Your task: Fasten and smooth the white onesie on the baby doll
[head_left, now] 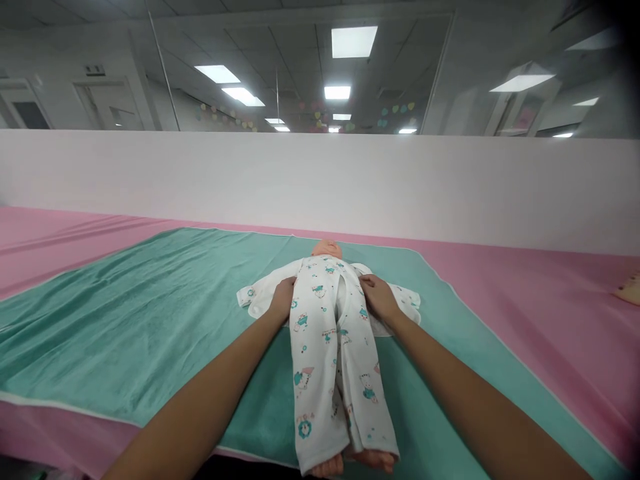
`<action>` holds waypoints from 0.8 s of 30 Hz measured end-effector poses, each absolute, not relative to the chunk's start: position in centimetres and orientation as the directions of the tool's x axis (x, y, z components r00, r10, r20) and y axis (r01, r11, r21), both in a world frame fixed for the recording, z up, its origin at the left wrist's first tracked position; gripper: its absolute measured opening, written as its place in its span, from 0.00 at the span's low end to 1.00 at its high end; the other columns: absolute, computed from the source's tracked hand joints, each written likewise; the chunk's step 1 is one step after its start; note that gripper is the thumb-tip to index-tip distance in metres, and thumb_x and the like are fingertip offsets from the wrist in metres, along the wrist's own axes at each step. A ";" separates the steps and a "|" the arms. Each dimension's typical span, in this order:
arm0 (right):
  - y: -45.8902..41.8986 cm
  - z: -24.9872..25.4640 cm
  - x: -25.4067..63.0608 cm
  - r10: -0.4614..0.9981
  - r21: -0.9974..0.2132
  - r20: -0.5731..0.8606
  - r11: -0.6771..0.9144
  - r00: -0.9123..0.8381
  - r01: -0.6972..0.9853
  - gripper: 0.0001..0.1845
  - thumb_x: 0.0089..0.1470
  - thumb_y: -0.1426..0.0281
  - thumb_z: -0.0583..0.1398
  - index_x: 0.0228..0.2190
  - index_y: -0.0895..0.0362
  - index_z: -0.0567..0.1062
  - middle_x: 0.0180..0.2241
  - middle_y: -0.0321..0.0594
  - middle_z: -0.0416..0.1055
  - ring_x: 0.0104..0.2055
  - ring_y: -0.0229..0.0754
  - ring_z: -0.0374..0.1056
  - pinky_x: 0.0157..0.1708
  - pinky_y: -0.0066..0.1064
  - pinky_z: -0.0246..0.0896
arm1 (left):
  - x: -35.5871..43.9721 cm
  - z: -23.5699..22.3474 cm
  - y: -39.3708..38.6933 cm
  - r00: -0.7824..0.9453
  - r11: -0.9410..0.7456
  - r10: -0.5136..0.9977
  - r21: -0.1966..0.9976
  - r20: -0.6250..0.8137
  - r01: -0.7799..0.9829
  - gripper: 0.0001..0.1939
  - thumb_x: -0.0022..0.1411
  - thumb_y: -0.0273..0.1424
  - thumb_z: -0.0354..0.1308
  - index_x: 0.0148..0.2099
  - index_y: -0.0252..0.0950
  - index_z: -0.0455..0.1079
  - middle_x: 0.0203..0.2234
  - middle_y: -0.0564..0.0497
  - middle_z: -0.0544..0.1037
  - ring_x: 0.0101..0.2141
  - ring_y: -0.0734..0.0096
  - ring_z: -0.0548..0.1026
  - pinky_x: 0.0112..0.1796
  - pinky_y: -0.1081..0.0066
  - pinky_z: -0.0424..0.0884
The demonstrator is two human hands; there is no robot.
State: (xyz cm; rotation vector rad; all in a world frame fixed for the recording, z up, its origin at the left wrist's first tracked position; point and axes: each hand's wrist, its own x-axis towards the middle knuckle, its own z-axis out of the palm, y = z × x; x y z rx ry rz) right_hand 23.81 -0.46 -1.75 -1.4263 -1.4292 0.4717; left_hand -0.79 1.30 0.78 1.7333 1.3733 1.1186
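A baby doll (327,249) lies on its back on a teal towel (150,313), feet toward me. It wears white printed pyjamas (330,347) with small teal and pink figures; its bare feet show at the trouser ends. My left hand (283,298) rests curled against the doll's left side at the waist, fingers pressed on the cloth. On the other side, my right hand (379,297) grips the pyjama fabric at the waist. Both hands' fingertips are partly tucked under the cloth.
The towel covers a pink sheet (525,293) on a long table. A white partition (320,180) runs along the far edge, with glass panels above. A small pale object (631,289) lies at the far right edge.
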 end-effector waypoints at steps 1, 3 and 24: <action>-0.5 -1.3 24.0 0.886 -0.823 0.397 0.228 0.239 0.521 0.13 0.49 0.62 0.54 0.31 0.55 0.74 0.34 0.39 0.74 0.36 0.44 0.68 0.37 0.33 0.61 | -1.0 0.8 1.6 0.065 -0.246 0.968 0.854 0.244 0.458 0.08 0.52 0.30 0.52 0.24 0.34 0.67 0.27 0.44 0.76 0.34 0.60 0.70 0.35 0.67 0.62; -0.1 -0.2 23.9 0.849 -0.811 0.453 0.265 0.273 0.522 0.14 0.50 0.60 0.53 0.31 0.55 0.73 0.32 0.39 0.73 0.34 0.42 0.67 0.36 0.33 0.61 | -1.4 0.8 2.0 0.027 -0.244 0.963 0.824 0.268 0.512 0.13 0.56 0.35 0.50 0.24 0.35 0.66 0.26 0.43 0.75 0.33 0.58 0.70 0.34 0.66 0.60; 7.5 6.6 18.1 0.837 -0.427 0.337 0.544 -0.431 0.723 0.11 0.50 0.61 0.54 0.24 0.55 0.64 0.27 0.33 0.65 0.30 0.38 0.58 0.31 0.28 0.49 | -2.5 0.9 1.9 0.208 -0.365 0.930 0.825 0.302 0.431 0.17 0.56 0.38 0.49 0.21 0.37 0.49 0.18 0.57 0.57 0.23 0.75 0.56 0.26 0.73 0.51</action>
